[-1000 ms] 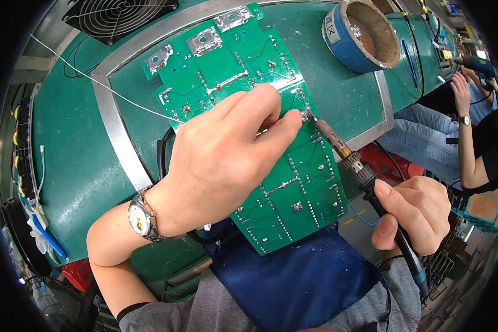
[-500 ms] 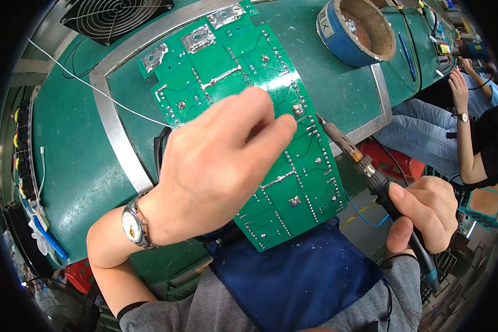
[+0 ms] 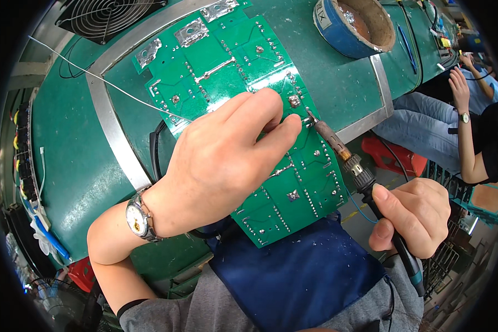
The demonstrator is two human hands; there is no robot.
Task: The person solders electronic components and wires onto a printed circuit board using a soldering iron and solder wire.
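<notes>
A large green circuit board (image 3: 282, 227), solder side up, slants over the bench edge toward my lap. My left hand (image 3: 227, 149) is above its middle, thumb and forefinger pinched on a thin solder wire (image 3: 112, 84). That wire runs in from the upper left and passes under my hand. In my right hand (image 3: 418, 216) is the black handle of a soldering iron (image 3: 363, 176). The iron's tip meets the board's right edge, at a row of solder joints just right of my left fingertips. My left hand hides the board's centre.
A blue round tub (image 3: 346, 40) stands on the green bench (image 3: 337, 83) at the far right. A black fan (image 3: 108, 19) with a wire grille is at the far left. Past the bench's right side sits another person (image 3: 470, 133), near a red stool (image 3: 395, 157).
My right hand has brought the soldering iron left, so its tip has come onto the board's edge near my left fingertips. My left hand has shifted slightly right.
</notes>
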